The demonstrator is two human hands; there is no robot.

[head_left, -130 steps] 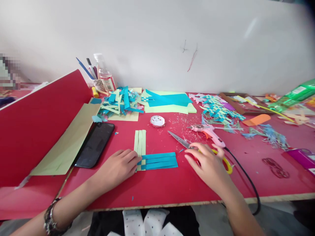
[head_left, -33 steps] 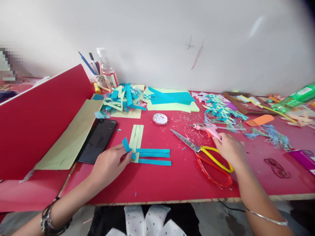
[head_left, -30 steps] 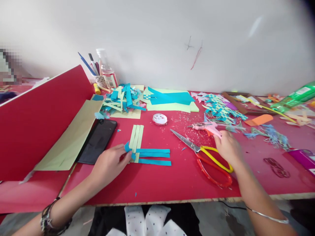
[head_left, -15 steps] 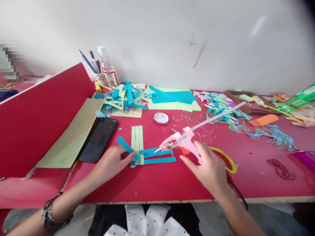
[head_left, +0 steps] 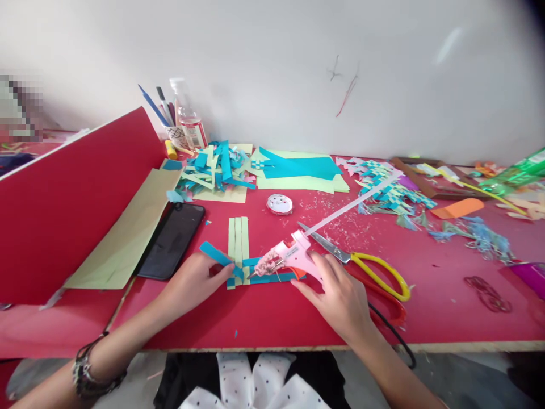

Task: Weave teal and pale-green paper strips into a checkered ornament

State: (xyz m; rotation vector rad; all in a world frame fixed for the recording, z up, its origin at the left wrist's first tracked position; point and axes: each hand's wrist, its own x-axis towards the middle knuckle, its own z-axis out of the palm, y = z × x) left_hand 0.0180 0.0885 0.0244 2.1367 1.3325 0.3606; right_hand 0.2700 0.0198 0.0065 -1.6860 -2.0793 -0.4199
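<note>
My left hand (head_left: 204, 278) pinches a blue paper strip (head_left: 215, 253), lifted at a slant over the woven paper piece. That piece has pale green strips (head_left: 238, 236) running upright and blue strips (head_left: 276, 278) running to the right, flat on the red table. In my right hand (head_left: 338, 295) is a pink glue gun (head_left: 287, 255), with a long clear glue stick (head_left: 353, 203) out of its back. Its nozzle points left, close to the crossing of the strips beside my left fingertips. Whether the nozzle touches the paper I cannot tell.
Scissors (head_left: 378, 272) with yellow and red handles lie right of my right hand. A black phone (head_left: 172, 241) lies left, before a red board (head_left: 80, 204). Cut paper scraps (head_left: 217, 167), a small round lid (head_left: 280, 204) and woven paper pieces (head_left: 378, 184) lie further back.
My right hand has brought the glue gun left and down, its nozzle now at the strip crossing. The scissors behind it show more. My left hand has stayed nearly still.
</note>
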